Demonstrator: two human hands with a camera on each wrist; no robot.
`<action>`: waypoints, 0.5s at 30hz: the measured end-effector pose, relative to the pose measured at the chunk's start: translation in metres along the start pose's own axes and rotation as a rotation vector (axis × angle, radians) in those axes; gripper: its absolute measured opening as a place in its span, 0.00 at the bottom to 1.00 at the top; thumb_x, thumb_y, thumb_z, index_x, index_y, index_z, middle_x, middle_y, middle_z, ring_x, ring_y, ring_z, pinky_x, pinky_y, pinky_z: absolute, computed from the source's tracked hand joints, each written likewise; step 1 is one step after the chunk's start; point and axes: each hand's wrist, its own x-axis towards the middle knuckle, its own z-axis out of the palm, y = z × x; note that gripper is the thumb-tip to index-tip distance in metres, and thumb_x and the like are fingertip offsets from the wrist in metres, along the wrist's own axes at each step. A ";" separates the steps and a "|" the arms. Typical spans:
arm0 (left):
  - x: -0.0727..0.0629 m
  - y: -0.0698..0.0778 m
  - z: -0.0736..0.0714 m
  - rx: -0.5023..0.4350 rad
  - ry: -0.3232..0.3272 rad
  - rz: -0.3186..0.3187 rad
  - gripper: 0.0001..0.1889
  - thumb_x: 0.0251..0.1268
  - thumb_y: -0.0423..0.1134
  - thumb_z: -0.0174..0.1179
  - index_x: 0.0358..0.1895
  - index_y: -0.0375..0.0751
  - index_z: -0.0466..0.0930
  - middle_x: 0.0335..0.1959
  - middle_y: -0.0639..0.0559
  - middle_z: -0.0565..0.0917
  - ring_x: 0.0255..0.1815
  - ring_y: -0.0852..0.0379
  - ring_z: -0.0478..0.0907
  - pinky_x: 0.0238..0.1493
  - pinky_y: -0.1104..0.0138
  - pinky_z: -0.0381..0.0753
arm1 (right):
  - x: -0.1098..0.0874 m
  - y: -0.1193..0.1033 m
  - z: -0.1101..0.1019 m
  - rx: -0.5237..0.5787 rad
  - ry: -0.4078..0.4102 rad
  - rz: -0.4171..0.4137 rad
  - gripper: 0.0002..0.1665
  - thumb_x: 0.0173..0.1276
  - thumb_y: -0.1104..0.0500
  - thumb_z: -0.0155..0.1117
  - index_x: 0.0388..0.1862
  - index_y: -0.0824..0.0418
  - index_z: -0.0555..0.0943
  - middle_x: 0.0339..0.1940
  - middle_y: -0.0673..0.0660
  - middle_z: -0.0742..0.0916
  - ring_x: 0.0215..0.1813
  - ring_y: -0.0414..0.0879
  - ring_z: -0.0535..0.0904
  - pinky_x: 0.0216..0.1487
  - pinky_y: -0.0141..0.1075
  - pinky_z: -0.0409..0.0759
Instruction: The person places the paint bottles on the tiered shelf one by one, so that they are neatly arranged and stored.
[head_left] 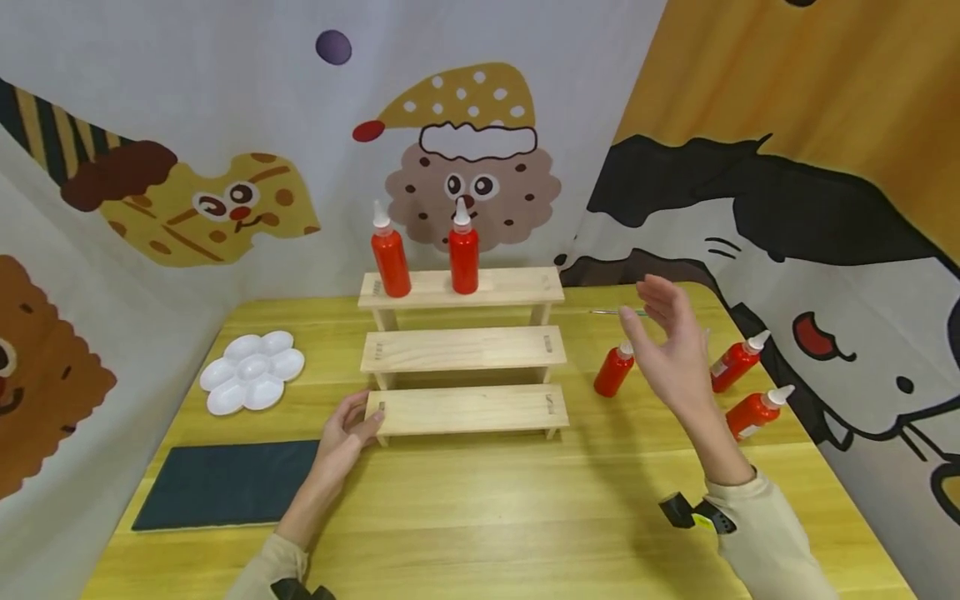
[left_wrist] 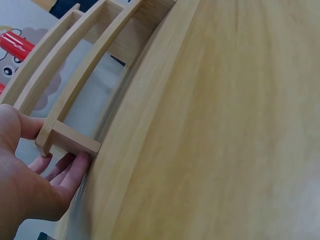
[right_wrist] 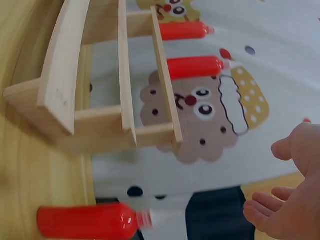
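Note:
A three-tier wooden step rack (head_left: pixel 465 408) stands mid-table. My left hand (head_left: pixel 343 433) holds the left end of its lowest step; in the left wrist view, the thumb lies on the board and the fingers reach round the end support (left_wrist: pixel 75 139). Two red squeeze bottles with white nozzle caps, one at the left (head_left: pixel 391 262) and one nearer the middle (head_left: pixel 464 260), stand on the top step. My right hand (head_left: pixel 673 350) is raised, fingers extended and holding nothing. It is nearest a red bottle (head_left: pixel 612 373) standing on the table right of the rack.
Two more red bottles, a rear one (head_left: pixel 735 367) and a front one (head_left: pixel 752 415), stand at the table's right. Behind the right hand lies a thin brush-like stick (head_left: pixel 603 312). A white flower-shaped palette (head_left: pixel 253 372) and a dark rectangular mat (head_left: pixel 225 485) lie at left.

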 end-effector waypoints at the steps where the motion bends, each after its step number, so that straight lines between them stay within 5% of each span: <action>1: 0.000 0.000 0.000 -0.001 0.002 -0.001 0.32 0.77 0.42 0.59 0.77 0.39 0.58 0.72 0.36 0.69 0.48 0.72 0.77 0.48 0.72 0.78 | -0.003 0.002 -0.004 0.002 0.019 0.011 0.32 0.74 0.60 0.65 0.73 0.64 0.67 0.67 0.61 0.79 0.69 0.52 0.75 0.72 0.32 0.70; 9: -0.001 0.000 0.001 0.012 0.004 -0.005 0.31 0.76 0.42 0.59 0.76 0.40 0.60 0.71 0.36 0.70 0.50 0.66 0.78 0.49 0.70 0.79 | -0.029 0.020 -0.037 -0.045 0.199 0.091 0.30 0.73 0.62 0.64 0.72 0.61 0.70 0.65 0.59 0.79 0.66 0.37 0.75 0.68 0.24 0.71; 15: 0.002 0.001 -0.001 0.015 -0.002 -0.012 0.32 0.76 0.44 0.59 0.77 0.41 0.59 0.72 0.38 0.70 0.53 0.64 0.78 0.50 0.70 0.79 | -0.042 0.030 -0.051 -0.093 0.319 0.198 0.32 0.74 0.59 0.64 0.74 0.53 0.67 0.69 0.55 0.77 0.69 0.40 0.74 0.71 0.28 0.69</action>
